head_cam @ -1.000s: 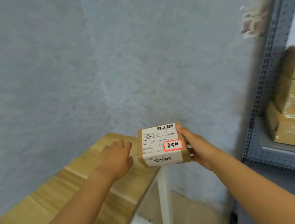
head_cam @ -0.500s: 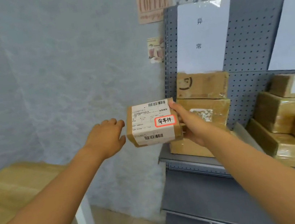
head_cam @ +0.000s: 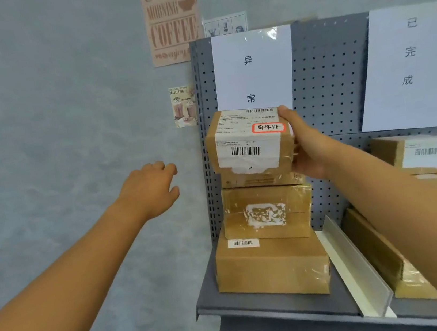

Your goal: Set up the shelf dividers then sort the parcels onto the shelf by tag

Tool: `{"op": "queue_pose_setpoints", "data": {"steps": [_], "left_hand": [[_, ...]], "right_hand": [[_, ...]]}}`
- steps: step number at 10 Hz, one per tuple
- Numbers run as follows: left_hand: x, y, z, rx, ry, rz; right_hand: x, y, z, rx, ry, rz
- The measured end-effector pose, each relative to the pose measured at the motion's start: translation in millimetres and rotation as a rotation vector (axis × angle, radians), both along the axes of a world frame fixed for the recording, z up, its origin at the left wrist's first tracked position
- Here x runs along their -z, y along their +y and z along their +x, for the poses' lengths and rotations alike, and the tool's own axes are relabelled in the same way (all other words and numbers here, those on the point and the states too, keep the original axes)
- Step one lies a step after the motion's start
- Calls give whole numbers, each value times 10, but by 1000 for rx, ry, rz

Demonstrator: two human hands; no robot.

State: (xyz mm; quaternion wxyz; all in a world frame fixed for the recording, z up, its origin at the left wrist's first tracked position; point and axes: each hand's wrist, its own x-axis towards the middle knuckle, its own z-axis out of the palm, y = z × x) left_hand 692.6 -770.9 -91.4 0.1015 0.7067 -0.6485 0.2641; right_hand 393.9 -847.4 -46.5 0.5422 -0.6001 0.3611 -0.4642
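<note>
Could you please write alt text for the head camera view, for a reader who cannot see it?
A person's right hand holds a red-tagged parcel atop a stack of boxes on a grey shelf, under a white paper sign. The left hand hangs open beside it; a white divider separates more parcels.

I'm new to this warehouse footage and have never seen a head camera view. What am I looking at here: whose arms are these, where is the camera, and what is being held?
There is no machine here. A camera worn on a person's head looks forward and down, so both arms reaching in from below belong to that person. The right hand grips a small parcel with a red-bordered handwritten tag, at the top of a stack of boxes on a grey shelf. Whether it already rests on the stack is hard to tell. The left hand hangs free beside it, holding nothing. A white divider separates this section, under a paper sign, from more boxes on the right.
</note>
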Motion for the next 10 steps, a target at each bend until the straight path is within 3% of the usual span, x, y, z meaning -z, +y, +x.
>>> {"op": "queue_pose_setpoints", "data": {"steps": [3,5,7,9,10], "left_hand": [[-61,-1023,132,73,-23,-3],[49,-1331,261,69,1,26],[215,-1467,269,39,30,67],[225,-1408,247,19,44,62],[156,-1364,216,32,38,41]], "right_hand": [[-484,-955,133,159,15,21],[-634,-1456,202,208,248,127],[-604,-1727,149,261,291,130],[-749,-1658,235,445,360,-181],[-747,-1471,401,504,387,-590]]}}
